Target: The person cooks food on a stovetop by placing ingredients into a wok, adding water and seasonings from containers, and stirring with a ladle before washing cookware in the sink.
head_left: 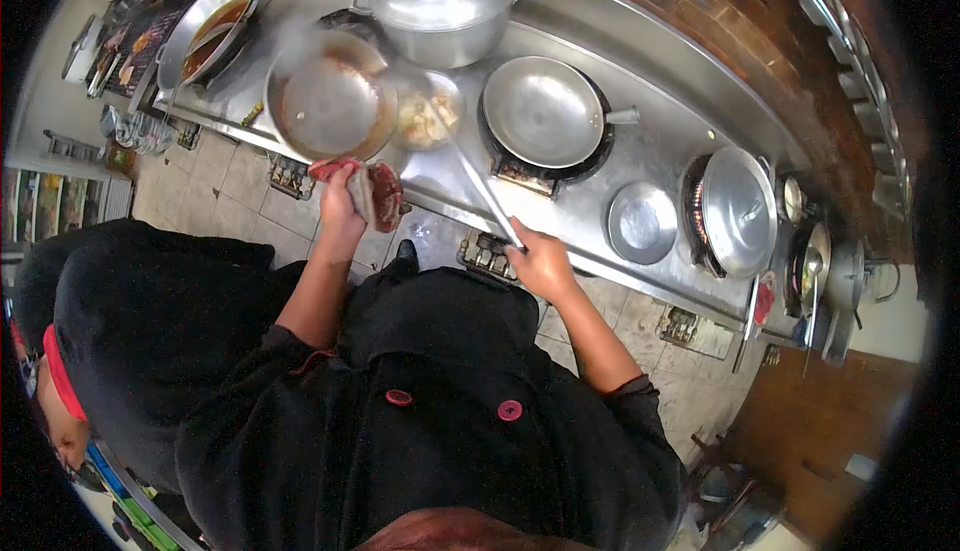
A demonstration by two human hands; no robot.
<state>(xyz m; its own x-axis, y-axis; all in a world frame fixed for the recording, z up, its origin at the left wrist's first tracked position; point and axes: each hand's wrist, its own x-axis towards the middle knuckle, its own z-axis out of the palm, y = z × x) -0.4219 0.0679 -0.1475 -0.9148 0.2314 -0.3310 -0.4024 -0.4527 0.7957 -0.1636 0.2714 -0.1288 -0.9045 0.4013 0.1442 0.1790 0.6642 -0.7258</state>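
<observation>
My left hand (343,209) is closed around a folded red and grey cloth (378,196) at the near edge of a large steaming pan (335,101). Any pan handle under the cloth is hidden. Reddish-brown residue marks the inside of this pan. My right hand (543,263) grips the end of a long metal cooking utensil (482,179). Its far end reaches a round metal dish holding pale, chunky food (425,119), just right of the pan. Steam and blur hide the shape of the utensil's head.
A lidded pot (440,11) stands behind the dish. To the right are a shallow pan (543,111) on a burner, a metal plate (642,223) and a lidded pan (738,213). A wok with brown liquid (215,29) sits far left. Another person's arm (62,406) shows at lower left.
</observation>
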